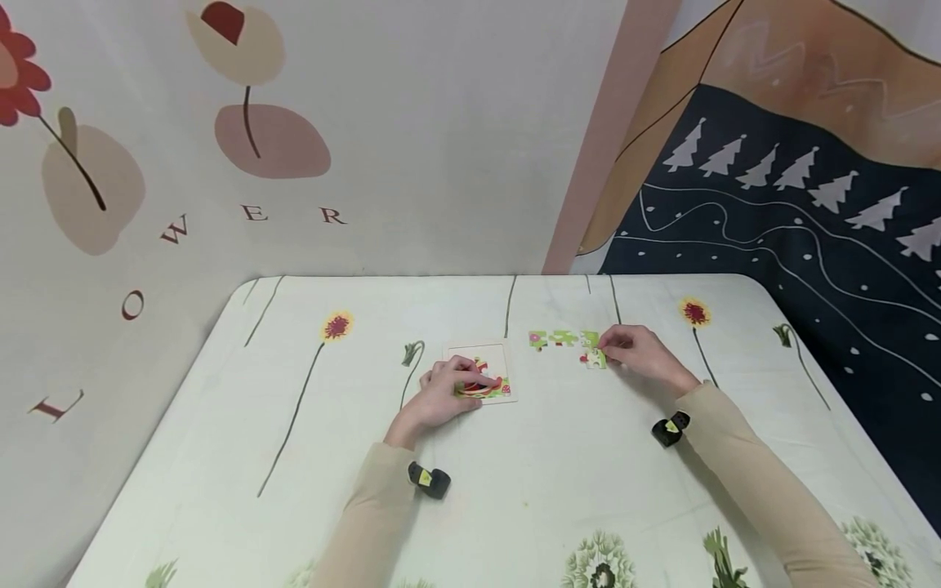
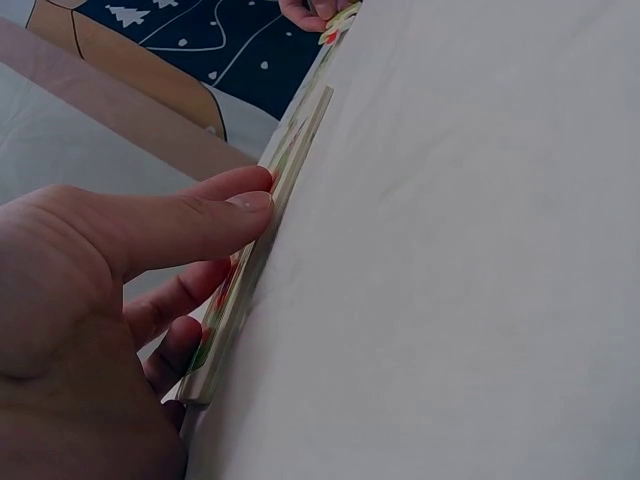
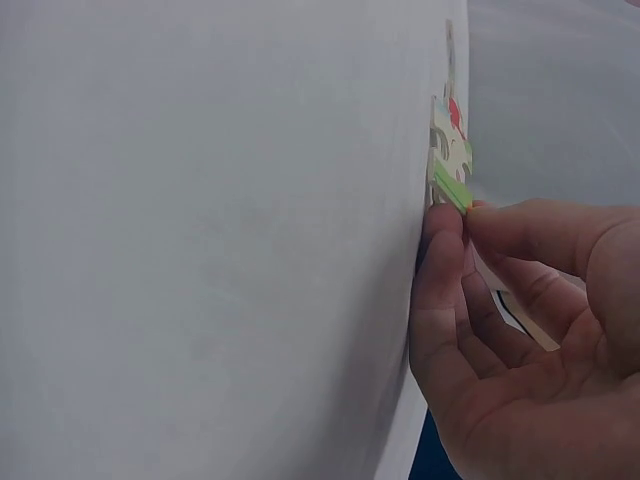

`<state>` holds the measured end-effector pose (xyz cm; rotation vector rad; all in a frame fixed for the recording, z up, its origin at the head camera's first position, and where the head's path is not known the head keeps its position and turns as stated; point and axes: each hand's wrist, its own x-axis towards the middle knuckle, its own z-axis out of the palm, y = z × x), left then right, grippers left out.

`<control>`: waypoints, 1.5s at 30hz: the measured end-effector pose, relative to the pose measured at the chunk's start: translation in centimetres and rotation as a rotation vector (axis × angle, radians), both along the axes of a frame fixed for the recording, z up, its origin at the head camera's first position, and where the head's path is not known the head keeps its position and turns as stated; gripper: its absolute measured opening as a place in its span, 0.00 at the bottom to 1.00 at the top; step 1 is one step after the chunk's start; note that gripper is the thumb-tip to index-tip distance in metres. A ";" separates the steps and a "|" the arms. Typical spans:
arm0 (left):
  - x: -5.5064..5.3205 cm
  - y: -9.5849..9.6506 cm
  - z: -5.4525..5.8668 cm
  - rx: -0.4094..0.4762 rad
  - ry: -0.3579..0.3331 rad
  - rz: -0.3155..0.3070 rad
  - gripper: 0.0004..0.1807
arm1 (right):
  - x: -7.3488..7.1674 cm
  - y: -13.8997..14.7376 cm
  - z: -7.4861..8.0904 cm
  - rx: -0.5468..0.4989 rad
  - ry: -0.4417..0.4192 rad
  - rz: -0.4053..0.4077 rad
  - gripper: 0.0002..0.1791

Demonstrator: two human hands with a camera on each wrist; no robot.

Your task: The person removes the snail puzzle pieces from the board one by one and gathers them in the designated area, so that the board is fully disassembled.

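Note:
A square puzzle tray (image 1: pixel 506 359) with a pale frame and a partly filled red and green picture lies on the table. My left hand (image 1: pixel 450 384) rests over its left and lower part, fingers extended across the picture. In the left wrist view the thumb (image 2: pixel 215 225) lies along the tray's near edge (image 2: pixel 262 250). To the right, my right hand (image 1: pixel 638 349) pinches a green jigsaw piece (image 3: pixel 454 190) between thumb and fingertips. This piece is right beside a loose white, red and green jigsaw piece (image 1: pixel 592 359); the fingers hide part of it.
More loose jigsaw pieces (image 1: pixel 564 337) lie in a row between the tray and my right hand. A flower-printed white cloth (image 1: pixel 544 482) covers the table. Behind it hangs a pale printed curtain (image 1: pixel 441 163), with a dark tree-patterned cloth (image 1: pixel 772 212) at the right.

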<state>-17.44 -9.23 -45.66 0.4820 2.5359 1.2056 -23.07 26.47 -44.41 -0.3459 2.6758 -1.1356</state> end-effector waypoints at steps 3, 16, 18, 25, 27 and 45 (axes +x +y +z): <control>0.0 0.0 0.0 0.001 0.000 0.001 0.17 | -0.1 0.0 -0.1 0.000 0.002 0.003 0.06; 0.0 0.0 0.0 0.005 0.007 -0.002 0.17 | -0.2 0.0 -0.2 0.019 0.014 -0.003 0.06; 0.0 0.0 -0.1 0.003 0.010 -0.003 0.17 | -0.2 0.0 -0.2 0.021 0.016 -0.004 0.06; -0.1 0.0 -0.2 0.002 0.017 -0.007 0.17 | -0.1 0.0 -0.1 0.024 0.013 -0.002 0.07; -0.1 -0.1 -0.2 0.003 0.015 -0.008 0.17 | 0.0 -0.1 0.0 0.030 0.010 -0.008 0.07; 0.0 -0.1 -0.2 0.006 0.017 -0.012 0.18 | 0.1 0.0 0.1 0.043 -0.013 -0.022 0.10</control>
